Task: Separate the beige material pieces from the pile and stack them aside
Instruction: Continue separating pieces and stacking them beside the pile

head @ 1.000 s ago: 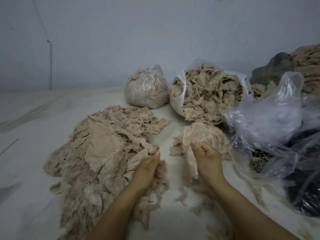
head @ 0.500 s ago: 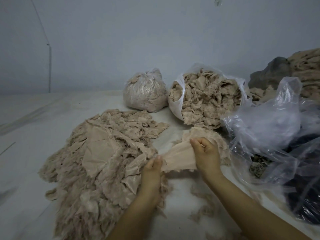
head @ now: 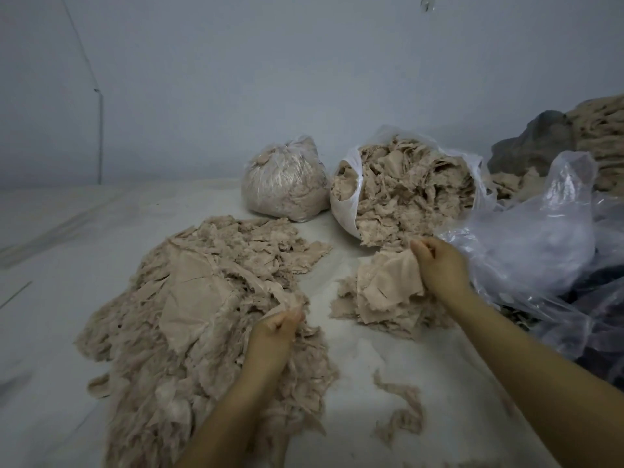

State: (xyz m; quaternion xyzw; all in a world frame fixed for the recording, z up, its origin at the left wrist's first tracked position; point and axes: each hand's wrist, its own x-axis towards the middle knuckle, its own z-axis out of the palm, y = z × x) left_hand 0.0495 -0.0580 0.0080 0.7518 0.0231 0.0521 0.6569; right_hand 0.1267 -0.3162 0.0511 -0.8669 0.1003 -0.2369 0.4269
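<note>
**A:** Across the lower left of the frame sprawls the pile, the biggest thing on the floor. Its scraps are frayed and tangled, so my guess is that a pull on one piece drags several along, and the sort gets muddled.

**B:** Agreed. The left hand sits at the pile's right edge, fingers curled round a strip that runs back up into the heap. If that strip is caught under the wide flat sheet, a hard tug could tear it or shift the whole mound toward the stack.

**A:** Right of centre is the stack, much smaller. The right hand grips a beige piece at its top and holds it against the stack. Is it flat?

**B:** Bunched, I'd say. Dropped like that, it may slide off, and the stack grows lumpy.

**A:** The open bag just above spills scraps right down to the stack's upper edge. The two could merge.

**B:** That is my main worry. The clear plastic at right touches the right wrist too; it might snag and flop over the stack.

**A:** Smallest: loose shreds at lower centre, between the arms.

**B:** A forearm could sweep them into either heap.
</note>
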